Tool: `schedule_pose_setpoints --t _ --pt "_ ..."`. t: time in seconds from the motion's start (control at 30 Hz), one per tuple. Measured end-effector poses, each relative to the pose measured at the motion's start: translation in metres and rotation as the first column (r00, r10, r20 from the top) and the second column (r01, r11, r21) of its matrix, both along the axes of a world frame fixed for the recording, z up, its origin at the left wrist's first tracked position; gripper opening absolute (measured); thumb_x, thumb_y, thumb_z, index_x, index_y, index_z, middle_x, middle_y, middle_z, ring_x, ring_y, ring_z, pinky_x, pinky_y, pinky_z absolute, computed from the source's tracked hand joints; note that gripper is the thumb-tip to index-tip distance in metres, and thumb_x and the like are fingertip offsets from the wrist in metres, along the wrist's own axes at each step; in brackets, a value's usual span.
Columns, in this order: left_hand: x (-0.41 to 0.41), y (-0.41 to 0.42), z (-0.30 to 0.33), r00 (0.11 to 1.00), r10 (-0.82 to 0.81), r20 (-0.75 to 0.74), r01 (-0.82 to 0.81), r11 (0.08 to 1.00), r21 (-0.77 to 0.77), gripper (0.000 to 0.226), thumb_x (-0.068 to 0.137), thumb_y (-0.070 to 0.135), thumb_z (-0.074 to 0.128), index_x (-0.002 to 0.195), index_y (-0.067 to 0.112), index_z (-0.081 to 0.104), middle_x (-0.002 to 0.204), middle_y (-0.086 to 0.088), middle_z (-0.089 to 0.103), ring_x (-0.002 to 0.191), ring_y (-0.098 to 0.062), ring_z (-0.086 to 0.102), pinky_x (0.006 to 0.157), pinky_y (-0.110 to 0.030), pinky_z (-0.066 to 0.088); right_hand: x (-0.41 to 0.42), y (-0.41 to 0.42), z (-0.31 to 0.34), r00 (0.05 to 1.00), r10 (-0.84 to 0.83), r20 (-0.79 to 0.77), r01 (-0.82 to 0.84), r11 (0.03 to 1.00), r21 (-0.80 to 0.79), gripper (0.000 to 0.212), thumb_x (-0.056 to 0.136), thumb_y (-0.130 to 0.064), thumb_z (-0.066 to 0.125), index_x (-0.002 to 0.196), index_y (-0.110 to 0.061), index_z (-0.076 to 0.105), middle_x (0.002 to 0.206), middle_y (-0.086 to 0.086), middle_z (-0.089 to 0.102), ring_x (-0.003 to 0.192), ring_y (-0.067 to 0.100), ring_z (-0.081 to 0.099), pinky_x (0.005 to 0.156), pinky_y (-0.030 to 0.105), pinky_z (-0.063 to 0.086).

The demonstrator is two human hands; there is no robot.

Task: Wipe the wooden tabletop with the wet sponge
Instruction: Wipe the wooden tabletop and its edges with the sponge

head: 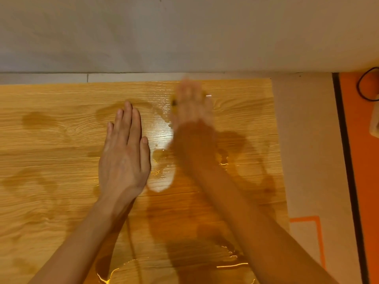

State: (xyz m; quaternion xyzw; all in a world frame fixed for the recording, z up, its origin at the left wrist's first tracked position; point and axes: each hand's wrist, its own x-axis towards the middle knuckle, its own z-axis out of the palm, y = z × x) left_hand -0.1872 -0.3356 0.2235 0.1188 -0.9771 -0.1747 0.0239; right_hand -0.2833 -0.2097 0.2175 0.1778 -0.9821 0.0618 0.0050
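Observation:
The wooden tabletop [51, 181] fills most of the view, with wet patches and shiny water streaks across its middle and near edge. My left hand [125, 154] lies flat on the wood, palm down, fingers together, holding nothing. My right hand [191, 105] is blurred by motion near the table's far edge and presses down on a yellow sponge [174, 102]; only a sliver with a dark edge shows beside my fingers. The sponge is otherwise hidden under the hand.
A grey wall [184, 33] runs along the far side. The table's right edge [276, 160] drops to a pale floor [307, 160]. Farther right lie an orange mat [365, 181] and a black cable [363, 87].

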Motion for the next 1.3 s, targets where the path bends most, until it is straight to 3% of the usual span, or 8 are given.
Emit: schedule_pose_setpoints --t 0.13,0.23,0.3,0.47,0.67,0.93,1.13,1.3 --pt "0.003 0.002 -0.004 1.0 -0.017 0.015 0.016 1.0 0.027 0.057 0.107 0.025 0.023 0.159 0.004 0.015 0.169 -0.011 0.009 0.157 -0.022 0.005 0.128 -0.038 0.005 -0.001 0.042 0.012 0.963 0.262 0.06 -0.26 0.965 -0.047 0.049 0.102 -0.02 0.03 0.149 -0.01 0.029 0.159 0.013 0.02 0.149 0.029 0.014 0.123 0.045 0.012" --pt "0.002 0.001 -0.006 1.0 -0.009 0.013 0.009 1.0 0.008 0.057 0.106 0.025 0.022 0.159 0.004 0.015 0.169 -0.01 0.008 0.157 -0.021 0.005 0.128 -0.036 0.003 -0.027 0.114 0.016 0.966 -0.233 0.116 0.251 0.951 -0.182 0.05 0.104 -0.022 0.032 0.151 -0.007 0.024 0.16 0.012 0.017 0.149 0.027 0.009 0.122 0.046 0.01" --pt "0.002 0.002 -0.007 1.0 -0.003 0.008 0.003 1.0 0.016 0.057 0.106 0.024 0.022 0.159 0.004 0.016 0.169 -0.01 0.008 0.157 -0.021 0.005 0.128 -0.035 0.002 -0.014 0.084 0.015 0.929 -0.358 0.096 0.369 0.919 -0.14 0.051 0.106 -0.022 0.027 0.153 -0.006 0.013 0.161 0.012 0.008 0.15 0.027 0.003 0.123 0.045 0.004" --pt "0.003 0.002 -0.008 1.0 -0.019 -0.014 0.019 1.0 0.002 0.054 0.108 0.021 0.026 0.158 0.002 0.018 0.168 -0.011 0.011 0.157 -0.021 0.006 0.128 -0.037 0.004 0.053 -0.014 0.005 0.963 0.265 0.055 -0.261 0.963 -0.068 0.055 0.099 -0.022 0.018 0.152 -0.009 0.016 0.161 0.011 0.014 0.149 0.028 0.008 0.122 0.044 0.004" --pt "0.003 0.0 -0.009 0.999 -0.015 -0.041 0.015 1.0 -0.016 0.053 0.108 0.017 0.029 0.158 0.001 0.02 0.168 -0.012 0.013 0.156 -0.023 0.008 0.128 -0.038 0.006 -0.029 0.058 0.011 0.976 -0.179 0.127 0.2 0.963 -0.178 0.051 0.105 -0.024 0.028 0.152 -0.008 0.019 0.162 0.01 0.011 0.15 0.025 0.003 0.123 0.039 -0.001" --pt "0.003 -0.001 -0.01 0.998 -0.017 -0.064 0.016 1.0 -0.014 0.053 0.108 0.018 0.028 0.157 0.0 0.02 0.168 -0.014 0.012 0.156 -0.026 0.009 0.128 -0.035 0.003 0.144 0.055 0.012 0.945 0.285 0.162 -0.248 0.944 -0.215 0.058 0.093 -0.012 0.06 0.145 -0.007 0.035 0.154 0.012 0.032 0.145 0.028 0.021 0.12 0.047 0.019" --pt "0.003 -0.001 -0.011 0.997 -0.023 -0.079 0.021 1.0 -0.018 0.053 0.108 0.02 0.026 0.157 0.0 0.021 0.167 -0.014 0.013 0.156 -0.026 0.01 0.128 -0.035 0.003 -0.001 0.007 0.015 0.991 0.009 0.135 0.018 0.979 -0.201 0.051 0.106 -0.028 0.029 0.153 -0.015 0.017 0.162 0.004 0.013 0.15 0.021 0.003 0.123 0.038 0.001" --pt "0.004 -0.002 -0.009 0.999 -0.028 -0.042 0.026 0.999 -0.041 0.054 0.108 0.019 0.025 0.158 0.0 0.019 0.168 -0.014 0.01 0.156 -0.026 0.008 0.128 -0.035 0.003 0.15 0.037 0.017 0.969 0.222 0.107 -0.199 0.96 -0.195 0.056 0.095 -0.018 0.058 0.146 -0.007 0.037 0.155 0.011 0.032 0.145 0.031 0.024 0.119 0.047 0.017"
